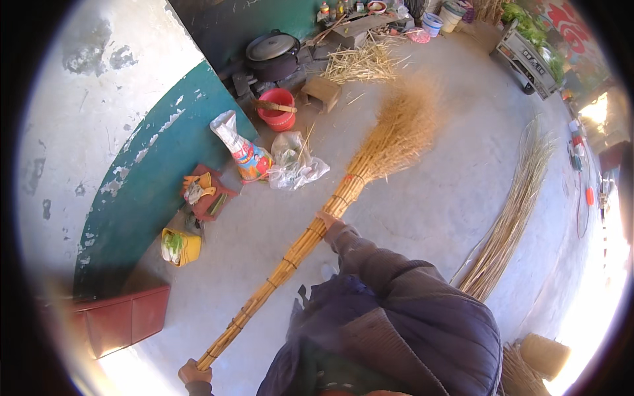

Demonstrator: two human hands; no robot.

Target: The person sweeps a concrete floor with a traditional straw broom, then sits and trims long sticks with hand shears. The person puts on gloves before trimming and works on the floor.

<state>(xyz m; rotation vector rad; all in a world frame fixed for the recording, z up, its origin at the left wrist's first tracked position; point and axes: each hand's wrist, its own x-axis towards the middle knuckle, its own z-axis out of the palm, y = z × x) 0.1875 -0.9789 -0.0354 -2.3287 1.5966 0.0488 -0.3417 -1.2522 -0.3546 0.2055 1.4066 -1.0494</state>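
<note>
A long broom (pixel 290 261) of bundled straw stalks, bound at intervals along its handle, lies diagonally in front of me. Its bushy brush end (pixel 398 132) points up and away to the right and looks blurred. My left hand (pixel 196 371) is closed around the lower tip of the handle at the lower left. Higher up, my right hand (pixel 328 223) grips the handle just below the brush, with that arm stretched across. Part of the right hand's fingers is hidden by the stalks.
A long bundle of dry stalks (pixel 512 221) lies on the floor to the right. Along the left wall are a red bucket (pixel 277 119), a printed sack (pixel 243 155), a clear plastic bag (pixel 296 165), a small red stool (pixel 214 204) and a yellow container (pixel 188 249). Loose straw (pixel 363 61) lies farther back.
</note>
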